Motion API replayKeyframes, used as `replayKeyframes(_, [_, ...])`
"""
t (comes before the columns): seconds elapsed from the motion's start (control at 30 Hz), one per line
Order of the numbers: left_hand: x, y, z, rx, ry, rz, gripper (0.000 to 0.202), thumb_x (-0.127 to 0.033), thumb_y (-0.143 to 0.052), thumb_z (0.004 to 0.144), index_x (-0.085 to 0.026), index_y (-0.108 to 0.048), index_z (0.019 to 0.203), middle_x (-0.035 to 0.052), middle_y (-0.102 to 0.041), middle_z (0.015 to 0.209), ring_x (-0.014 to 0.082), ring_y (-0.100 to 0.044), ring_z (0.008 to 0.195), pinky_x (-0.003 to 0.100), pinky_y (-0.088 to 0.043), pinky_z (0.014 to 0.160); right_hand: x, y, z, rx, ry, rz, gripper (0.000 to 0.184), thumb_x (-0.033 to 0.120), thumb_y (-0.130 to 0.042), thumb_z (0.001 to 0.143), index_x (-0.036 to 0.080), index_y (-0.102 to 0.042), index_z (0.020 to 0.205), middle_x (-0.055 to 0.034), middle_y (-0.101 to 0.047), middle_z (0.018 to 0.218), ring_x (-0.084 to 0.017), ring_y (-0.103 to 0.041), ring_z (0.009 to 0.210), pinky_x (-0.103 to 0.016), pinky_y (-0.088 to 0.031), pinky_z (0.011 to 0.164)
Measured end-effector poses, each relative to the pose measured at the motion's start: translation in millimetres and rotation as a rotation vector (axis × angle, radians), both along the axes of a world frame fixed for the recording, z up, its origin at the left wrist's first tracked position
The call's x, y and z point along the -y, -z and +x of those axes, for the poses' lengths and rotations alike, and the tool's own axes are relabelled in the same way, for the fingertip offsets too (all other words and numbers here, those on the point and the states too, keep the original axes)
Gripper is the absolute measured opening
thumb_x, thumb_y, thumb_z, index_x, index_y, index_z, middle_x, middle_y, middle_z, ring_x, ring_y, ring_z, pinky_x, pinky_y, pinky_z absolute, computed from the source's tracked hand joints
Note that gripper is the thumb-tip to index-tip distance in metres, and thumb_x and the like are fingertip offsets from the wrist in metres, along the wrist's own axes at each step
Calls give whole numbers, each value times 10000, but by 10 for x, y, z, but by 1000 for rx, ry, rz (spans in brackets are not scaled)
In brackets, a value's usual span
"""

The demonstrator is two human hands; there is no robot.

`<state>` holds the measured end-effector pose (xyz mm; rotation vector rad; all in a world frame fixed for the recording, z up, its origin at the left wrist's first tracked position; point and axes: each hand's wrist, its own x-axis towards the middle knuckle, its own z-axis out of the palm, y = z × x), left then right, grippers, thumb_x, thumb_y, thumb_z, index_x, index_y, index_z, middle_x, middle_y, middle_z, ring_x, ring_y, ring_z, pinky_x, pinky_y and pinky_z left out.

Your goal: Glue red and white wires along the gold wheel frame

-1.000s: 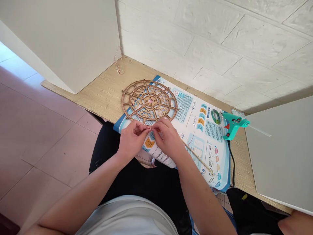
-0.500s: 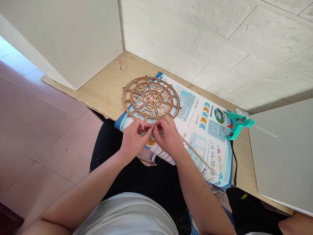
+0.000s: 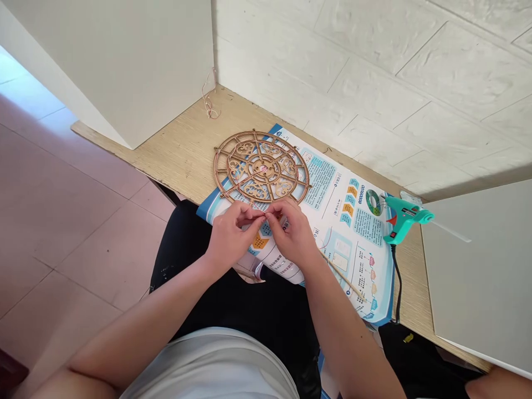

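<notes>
My left hand [image 3: 233, 235] and my right hand [image 3: 291, 228] meet fingertip to fingertip just in front of a round brown openwork wheel [image 3: 243, 193]. Both are closed in a pinch on a thin pinkish thread [image 3: 258, 207], mostly hidden by the fingers. One stretch of it runs from the wheel toward my left fingers. A loose pink strand also shows to the right of my right hand. The wheel, with spokes and scroll-shaped inserts, lies flat, partly on a printed poster sheet [image 3: 320, 191]. Beside my right forearm rests a slim wooden stick [image 3: 343, 277].
A teal glue gun [image 3: 401, 219] with a black cord [image 3: 398, 282] lies at the poster's right edge. Pale panels stand at both ends of the wooden tabletop [image 3: 183, 144], and a textured wall backs it. A loose string tangle [image 3: 211, 102] sits by the left panel.
The view has shifted slightly. My right hand has turned a little, and my fingertips now press close together on the thread. The wheel and glue gun stay in place on the table.
</notes>
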<state>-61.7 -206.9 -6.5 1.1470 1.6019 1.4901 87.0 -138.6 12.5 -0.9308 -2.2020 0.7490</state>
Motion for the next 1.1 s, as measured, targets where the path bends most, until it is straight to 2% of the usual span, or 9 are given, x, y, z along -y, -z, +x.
replayKeyframes(0.2, [-6, -5, -44, -59, 47, 34, 242, -270, -750, 874, -248, -515, 822, -8, -803, 894, 197, -811, 922, 318, -673, 842, 50, -95, 15, 21, 8, 86, 78, 179, -591, 998, 234, -645, 989, -67, -685, 978, -232, -650, 987, -430, -542, 867])
replayKeyframes(0.37, [-27, 18, -90, -194, 56, 53, 220, -293, -708, 906, -241, -518, 808, -6, -786, 883, 197, -805, 907, 318, -655, 833, 46, -137, 43, 81, -41, 138, 119, 168, -589, 998, 246, -678, 997, -64, -706, 979, -240, -651, 962, -435, -540, 833])
replayKeyframes(0.5, [-55, 21, -131, -225, 78, 44, 220, -317, -714, 892, -243, -532, 794, -18, -752, 813, 193, -785, 828, 306, -626, 754, 20, -120, 48, 98, -72, 153, 123, 169, -571, 1007, 243, -664, 978, -67, -702, 969, -240, -637, 942, -436, -532, 828])
replayKeyframes(0.7, [-89, 5, -197, -236, 121, -9, 327, -297, -705, 883, -252, -430, 711, -37, -709, 743, 179, -748, 780, 289, -581, 703, -29, -126, 54, 124, -155, 102, 144, 118, -528, 1006, 236, -597, 962, -57, -676, 967, -224, -614, 946, -407, -514, 846])
replayKeyframes(0.9, [-111, -57, -239, -182, 152, -38, 463, -257, -735, 843, -254, -311, 657, -36, -668, 687, 209, -767, 840, 293, -562, 676, -56, -125, 69, 119, -196, 62, 174, 112, -484, 1033, 239, -574, 954, -44, -669, 959, -209, -614, 940, -386, -506, 833])
replayKeyframes(1.0, [-110, -54, -236, -153, 150, -53, 475, -243, -741, 840, -254, -305, 654, -32, -700, 707, 212, -773, 833, 301, -584, 687, -41, -114, 62, 124, -185, 77, 169, 115, -481, 1037, 238, -555, 945, -41, -669, 953, -207, -614, 926, -392, -494, 826])
replayKeyframes(1.1, [-105, -14, -227, -83, 161, -2, 398, -251, -777, 853, -250, -411, 694, -19, -778, 802, 214, -795, 875, 308, -628, 749, -44, -111, 62, 123, -147, 106, 146, 124, -486, 1037, 237, -537, 958, -41, -659, 941, -204, -610, 907, -390, -496, 821])
